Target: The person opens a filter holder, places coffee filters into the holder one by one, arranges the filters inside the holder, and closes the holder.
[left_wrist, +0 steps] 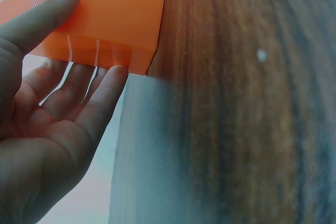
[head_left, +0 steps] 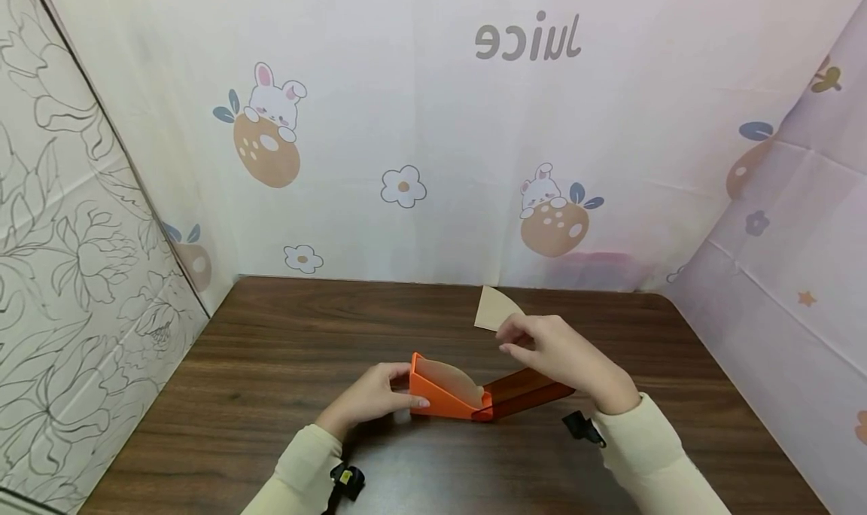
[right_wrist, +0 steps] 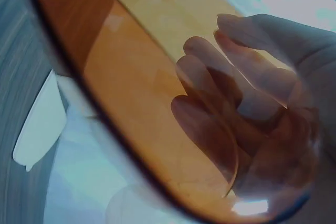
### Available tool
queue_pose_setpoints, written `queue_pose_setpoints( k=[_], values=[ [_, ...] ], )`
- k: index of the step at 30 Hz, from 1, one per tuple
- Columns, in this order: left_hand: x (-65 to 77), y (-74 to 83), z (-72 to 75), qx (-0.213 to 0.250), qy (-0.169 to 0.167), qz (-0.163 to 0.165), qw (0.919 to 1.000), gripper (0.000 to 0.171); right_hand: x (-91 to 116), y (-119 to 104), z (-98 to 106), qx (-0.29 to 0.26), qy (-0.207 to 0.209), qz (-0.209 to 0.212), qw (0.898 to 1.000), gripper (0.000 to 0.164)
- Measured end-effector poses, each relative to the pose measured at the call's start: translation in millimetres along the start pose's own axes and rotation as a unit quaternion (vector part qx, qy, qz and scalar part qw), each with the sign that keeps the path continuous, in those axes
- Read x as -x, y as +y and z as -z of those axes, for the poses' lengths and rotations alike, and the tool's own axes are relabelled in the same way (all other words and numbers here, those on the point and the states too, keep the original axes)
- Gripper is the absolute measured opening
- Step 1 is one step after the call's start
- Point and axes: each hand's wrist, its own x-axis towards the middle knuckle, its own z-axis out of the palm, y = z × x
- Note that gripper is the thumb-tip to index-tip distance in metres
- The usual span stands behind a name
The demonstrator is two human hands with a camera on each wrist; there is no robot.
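Note:
An orange coffee filter holder (head_left: 433, 397) sits on the table with tan paper coffee filters (head_left: 448, 378) standing inside it. My left hand (head_left: 372, 397) grips its tall left end, the thumb along the near side and the other fingers against the end wall, as the left wrist view shows. The holder's see-through brown lid (head_left: 535, 391) is swung open to the right. Just above that lid is my right hand (head_left: 562, 353), fingers loosely bent and nothing between them. The right wrist view shows these fingers through the lid (right_wrist: 131, 77).
One loose paper filter (head_left: 494, 309) lies near the table's back edge, beyond my right hand. A printed curtain (head_left: 406, 123) hangs behind the dark wooden table (head_left: 291, 334), with more hangings at the left and right sides.

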Motion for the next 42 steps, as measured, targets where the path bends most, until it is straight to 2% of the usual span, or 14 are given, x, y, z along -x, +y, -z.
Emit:
queue_pose_setpoints(
  k=[4,22,31,42],
  values=[
    [0.0,-0.2,0.4,-0.004,0.0,-0.003,1.0,0.033,0.8,5.6,2.0,-0.009,-0.002,-0.017,1.0,0.012],
    [0.6,2.2,0.6,0.002,-0.004,0.002,1.0,0.033,-1.2,37.9,0.8,-0.024,0.004,-0.04,0.999,0.01],
    [1.3,2.8,-0.2,0.0,-0.001,0.005,1.0,0.033,-3.6,56.3,-3.2,-0.032,0.032,-0.041,0.998,0.011],
    [1.2,2.9,1.1,-0.002,-0.001,0.006,1.0,0.034,-5.4,72.4,-9.9,-0.046,0.034,-0.071,0.996,0.008]
  ],
)
